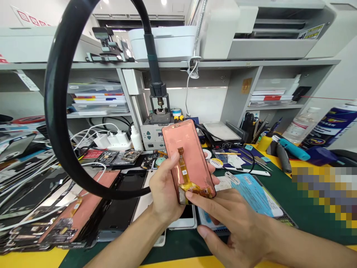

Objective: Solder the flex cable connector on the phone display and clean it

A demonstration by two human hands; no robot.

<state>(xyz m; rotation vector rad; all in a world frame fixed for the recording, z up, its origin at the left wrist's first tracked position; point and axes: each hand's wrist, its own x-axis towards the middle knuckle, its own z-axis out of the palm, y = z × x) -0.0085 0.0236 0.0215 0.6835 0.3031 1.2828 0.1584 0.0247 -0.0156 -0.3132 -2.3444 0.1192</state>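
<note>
A phone screen panel (192,149) with a copper-pink back is held up in my left hand (166,186), thumb on its left edge and fingertips showing past its right edge. A gold flex cable runs down its middle to a strip of components at the bottom. My right hand (237,223) is beside the panel's lower end, its index fingertip on the cable near the bottom left corner. The right thumb is spread apart below, and nothing shows held in that hand.
Stacked phone panels (92,208) fill the left side. A black hose (60,111) loops across the upper left. Behind stand a grey station (152,136) and a flat heating plate (220,132). A blue pad (255,193), tweezers and bottles lie to the right.
</note>
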